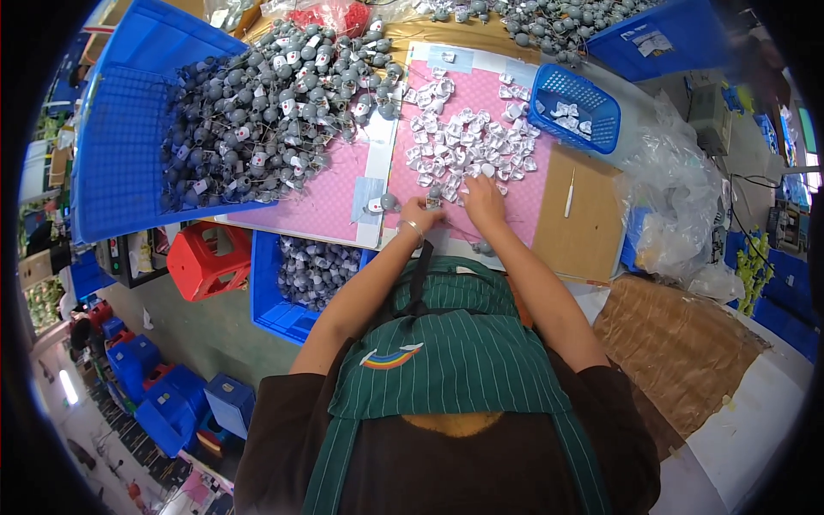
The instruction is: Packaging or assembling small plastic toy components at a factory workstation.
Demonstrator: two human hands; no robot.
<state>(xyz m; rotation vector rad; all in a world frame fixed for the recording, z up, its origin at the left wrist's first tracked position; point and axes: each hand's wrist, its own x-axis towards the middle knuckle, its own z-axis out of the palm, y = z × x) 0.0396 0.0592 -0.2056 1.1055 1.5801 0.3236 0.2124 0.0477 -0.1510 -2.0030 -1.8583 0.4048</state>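
On the pink-topped work board, my left hand pinches a small grey rounded plastic part with a pale face. My right hand is just to its right, fingers curled down at the near edge of a heap of small white plastic pieces. Whatever lies under those right fingertips is hidden. A single grey ball-shaped part with a white piece on it rests left of my left hand. Another grey part lies by the board's near edge, close to my apron.
A tipped blue crate spills many grey parts at left. Below it are a red stool and another blue bin. At right stand a blue basket with white pieces, a white pen-like tool and clear plastic bags.
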